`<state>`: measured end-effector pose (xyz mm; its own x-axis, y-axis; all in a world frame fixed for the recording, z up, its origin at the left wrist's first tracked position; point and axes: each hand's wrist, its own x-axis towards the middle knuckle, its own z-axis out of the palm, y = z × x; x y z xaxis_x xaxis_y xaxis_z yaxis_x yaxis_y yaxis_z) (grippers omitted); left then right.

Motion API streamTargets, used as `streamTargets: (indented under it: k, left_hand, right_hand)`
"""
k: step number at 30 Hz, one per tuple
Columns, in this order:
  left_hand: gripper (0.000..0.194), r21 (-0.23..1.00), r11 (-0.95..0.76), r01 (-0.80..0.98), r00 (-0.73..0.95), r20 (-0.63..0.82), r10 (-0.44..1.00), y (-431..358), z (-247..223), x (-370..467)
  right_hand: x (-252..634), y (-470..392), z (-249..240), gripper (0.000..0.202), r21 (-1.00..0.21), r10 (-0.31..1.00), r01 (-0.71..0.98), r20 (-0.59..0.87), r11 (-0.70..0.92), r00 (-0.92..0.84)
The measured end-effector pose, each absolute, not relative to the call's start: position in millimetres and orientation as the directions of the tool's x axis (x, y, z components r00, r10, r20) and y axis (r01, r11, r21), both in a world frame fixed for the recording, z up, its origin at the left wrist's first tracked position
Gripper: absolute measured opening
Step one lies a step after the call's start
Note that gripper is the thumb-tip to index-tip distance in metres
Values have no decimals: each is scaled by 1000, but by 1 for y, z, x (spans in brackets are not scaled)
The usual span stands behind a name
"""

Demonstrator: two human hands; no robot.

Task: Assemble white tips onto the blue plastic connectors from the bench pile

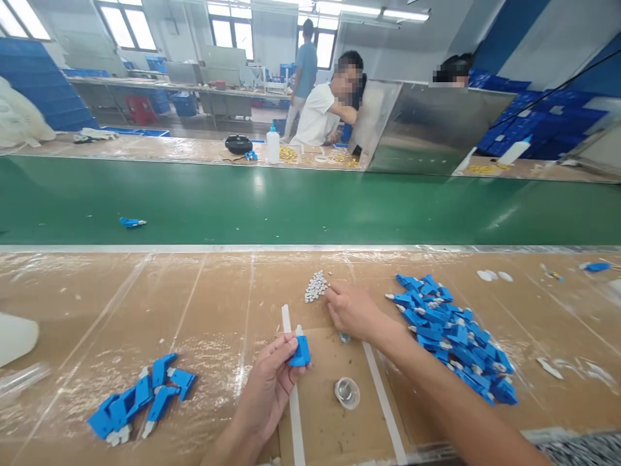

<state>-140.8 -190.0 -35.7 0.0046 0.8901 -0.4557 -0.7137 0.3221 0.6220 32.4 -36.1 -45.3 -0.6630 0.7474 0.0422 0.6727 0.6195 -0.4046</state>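
My left hand (274, 378) is closed on a blue plastic part (301, 350) with a white tip pointing up, held above the brown table covering. Beyond it, my right hand (352, 310) reaches to the edge of a small heap of light grey pieces (315, 287). Its thumb and forefinger are pinched together, and whatever they grip is too small to make out. Below the right hand lies a small bluish object (344, 337), partly covered. A small round clear cup (347, 393) with something shiny inside stands between two white tape strips.
A large pile of blue parts (451, 336) lies right, a smaller group (143, 395) left. Beyond the table edge runs a green belt (291, 204) carrying one blue part (132, 222). Across it are a white bottle (272, 144), a metal panel (427, 129) and a seated person (315, 116).
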Motion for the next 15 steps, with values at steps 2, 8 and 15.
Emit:
streamTargets:
  k: [2,8,15]
  left_hand:
    - [16,635,316,-705,-26,-468,883,-190,-35,-142]
    - [20,697,270,-664,-6,-366,931,-199,-19,-138]
    - [23,767,237,-596,64,-249,966,-206,0,-111]
  right_hand:
    - [27,-34,-40,9,-453,764,668,48,590,-643]
    - [37,-64,-10,13,-766,803,483,71,424,-592]
    - [55,-143,0,23,-922,848,-234,-155,-309,-507]
